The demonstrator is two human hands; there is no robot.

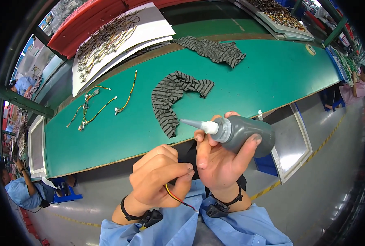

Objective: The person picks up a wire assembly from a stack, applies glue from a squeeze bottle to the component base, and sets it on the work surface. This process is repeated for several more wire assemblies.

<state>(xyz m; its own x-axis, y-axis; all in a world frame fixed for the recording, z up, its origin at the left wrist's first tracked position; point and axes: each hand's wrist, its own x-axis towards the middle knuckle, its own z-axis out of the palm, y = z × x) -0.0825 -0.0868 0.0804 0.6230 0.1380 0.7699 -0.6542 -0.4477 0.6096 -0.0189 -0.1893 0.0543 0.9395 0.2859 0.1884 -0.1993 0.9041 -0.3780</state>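
My left hand [156, 176] is closed, thumb pressed against the forefinger, round a thin cable of yellow, red and black wires [175, 197]. Its loose end hangs out below the fist; the other end is hidden in the fingers. My right hand [219, 170], palm up, grips a dark grey squeeze bottle [249, 133]. The bottle lies tilted, and its grey tapered nozzle [192, 123] with a white base points left, above the bench edge. Just beyond the nozzle a grey and black striped cloth sleeve [163, 104] lies bent on the green bench [272, 78].
Several loose wire harnesses [127, 98] lie on the bench's left part. Behind them, a white board [151, 26] carries many more. A second striped cloth [213, 50] and a tape roll [310, 49] lie farther back. A metal-framed panel [291, 143] stands below the bench edge. Co-workers sit both sides.
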